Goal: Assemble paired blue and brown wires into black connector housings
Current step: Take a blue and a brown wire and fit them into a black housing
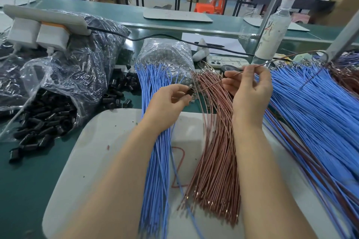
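Observation:
My left hand (171,103) pinches a small black connector housing (190,91) above the white board (93,151). My right hand (250,87) pinches the tip of a single brown wire (287,58) that arcs up and away to the right. Between the forearms lies a bundle of brown wires (215,151), and a bundle of blue wires (155,141) lies under my left forearm. A large heap of blue wires paired with brown wires (314,118) spreads out on the right.
A clear bag spilling black housings (44,114) sits at left, with loose housings (118,93) beside it. A bag of metal terminals (165,52), a power strip (38,29), a phone (227,61), a tape roll (231,68) and a bottle (274,31) stand behind.

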Tool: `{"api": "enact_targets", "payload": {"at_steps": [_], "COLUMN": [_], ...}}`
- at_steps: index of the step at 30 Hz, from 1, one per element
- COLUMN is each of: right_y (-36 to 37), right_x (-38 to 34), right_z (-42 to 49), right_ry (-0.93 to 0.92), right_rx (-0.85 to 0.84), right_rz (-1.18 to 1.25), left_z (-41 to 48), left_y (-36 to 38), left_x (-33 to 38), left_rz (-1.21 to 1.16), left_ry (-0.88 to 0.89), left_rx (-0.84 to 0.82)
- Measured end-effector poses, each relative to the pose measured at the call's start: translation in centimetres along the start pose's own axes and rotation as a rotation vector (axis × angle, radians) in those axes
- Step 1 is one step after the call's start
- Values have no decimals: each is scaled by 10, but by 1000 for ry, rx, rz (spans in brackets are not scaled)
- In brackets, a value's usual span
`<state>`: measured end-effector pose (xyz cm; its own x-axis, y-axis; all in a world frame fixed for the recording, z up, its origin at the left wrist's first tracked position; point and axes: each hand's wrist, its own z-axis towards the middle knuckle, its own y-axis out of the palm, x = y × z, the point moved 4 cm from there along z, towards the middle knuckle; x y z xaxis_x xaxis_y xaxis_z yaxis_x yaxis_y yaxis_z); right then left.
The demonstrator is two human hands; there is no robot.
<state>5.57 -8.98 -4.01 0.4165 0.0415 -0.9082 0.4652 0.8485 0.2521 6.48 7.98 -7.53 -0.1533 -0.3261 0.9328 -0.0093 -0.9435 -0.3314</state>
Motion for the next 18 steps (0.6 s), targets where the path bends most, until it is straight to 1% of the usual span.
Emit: {"api": "enact_targets", "payload": {"at_steps": [4,9,13,16,18], "right_y": [3,8,14,18,24], "right_x": [-4,-5,-6,-3,2], "right_z": [-3,-6,-8,-12,-15], "right_ry": [-57,-105,-178,-225,-244], "right_rx": [-14,-67,-110,-169,-248], "right_rz": [11,-26,-137,-236,-391], "left_z": [-1,-3,-4,-4,-5], "left_y": [0,1,3,5,5], "left_x": [3,6,7,9,12], "left_rz": [139,209,222,262,275], "left_ry": [89,138,169,226,270], "left_rx": [37,47,65,85,116]}}
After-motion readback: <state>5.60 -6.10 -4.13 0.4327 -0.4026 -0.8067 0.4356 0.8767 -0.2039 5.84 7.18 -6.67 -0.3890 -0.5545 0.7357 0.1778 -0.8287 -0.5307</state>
